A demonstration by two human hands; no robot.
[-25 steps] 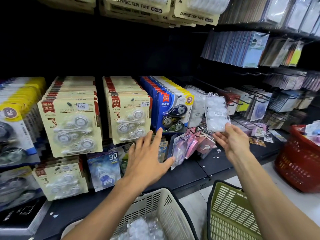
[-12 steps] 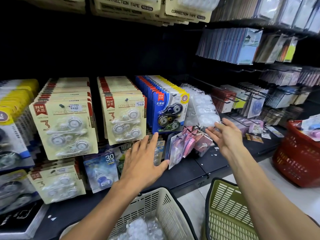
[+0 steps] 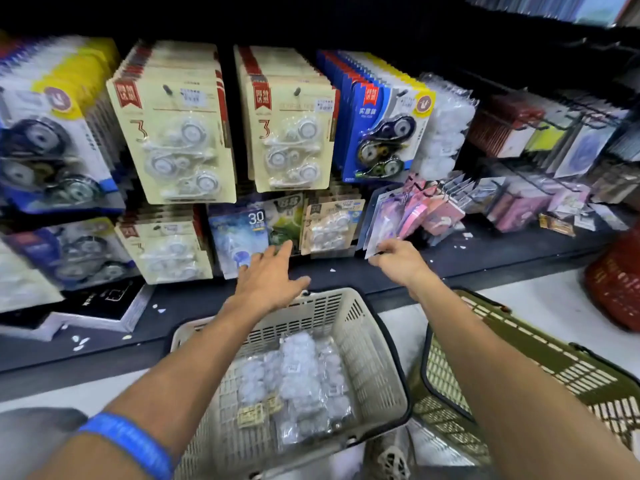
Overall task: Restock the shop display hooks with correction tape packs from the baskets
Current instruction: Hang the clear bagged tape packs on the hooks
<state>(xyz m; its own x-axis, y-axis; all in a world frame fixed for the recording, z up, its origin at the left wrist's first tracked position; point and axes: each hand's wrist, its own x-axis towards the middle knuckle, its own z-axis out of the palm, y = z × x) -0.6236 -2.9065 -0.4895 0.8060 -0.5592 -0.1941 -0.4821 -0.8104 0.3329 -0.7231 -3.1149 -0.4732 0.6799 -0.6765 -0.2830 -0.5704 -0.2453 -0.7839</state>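
Clear packs of white correction tape [image 3: 446, 133] hang on a hook just right of the blue-card packs [image 3: 377, 129]. More of the same clear packs [image 3: 298, 375] lie in the beige basket [image 3: 367, 327] below. My left hand [image 3: 270, 282] hovers with fingers spread over the basket's far rim, holding nothing. My right hand [image 3: 401, 263] is low in front of the shelf with loosely curled fingers and nothing in it. Its fingertips are by the lower corner of the lilac and pink packs [image 3: 408, 216].
Cream "3" packs [image 3: 173, 133] and dark-wheel packs [image 3: 45, 150] fill the hooks to the left, with smaller packs below. A green basket [image 3: 519, 344] stands right of the beige one. A red basket [image 3: 616, 292] sits on the floor at far right.
My right hand hung the clear pack on the hook beside the blue packs, let go and dropped down. The view tilted down over the baskets. My left hand lowered slightly.
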